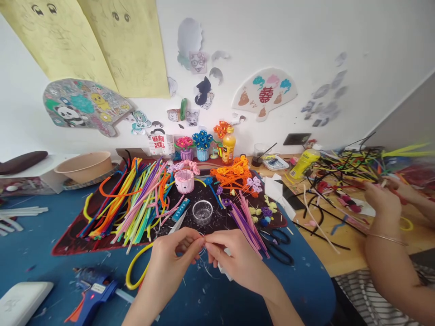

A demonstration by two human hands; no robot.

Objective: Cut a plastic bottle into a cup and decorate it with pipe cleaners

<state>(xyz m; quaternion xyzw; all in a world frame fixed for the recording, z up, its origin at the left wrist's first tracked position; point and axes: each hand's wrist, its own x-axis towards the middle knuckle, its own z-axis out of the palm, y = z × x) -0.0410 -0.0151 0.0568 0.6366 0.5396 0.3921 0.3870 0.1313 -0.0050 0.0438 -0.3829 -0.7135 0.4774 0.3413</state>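
My left hand (pixel 180 251) and my right hand (pixel 234 253) meet at the front edge of the dark mat, fingertips pinched together. Between them runs a thin pale strand (pixel 205 267), which loops down below the fingers; its exact kind is too small to tell. Just beyond the fingers is a small clear round dish (pixel 203 213). Black-handled scissors (pixel 278 246) lie to the right of my right hand. By my left forearm is a yellow loop-shaped handle (pixel 129 274), partly covered. Purple and pink pipe cleaners (pixel 246 222) lie beyond my right hand.
A blue hot glue gun (pixel 97 294) lies front left. Many coloured pipe cleaners (pixel 136 199) cover the mat's left. Potted pipe-cleaner flowers (pixel 203 140) and a drink bottle (pixel 229 145) stand by the wall. On the right, another person's hands (pixel 384 197) work at a wooden table.
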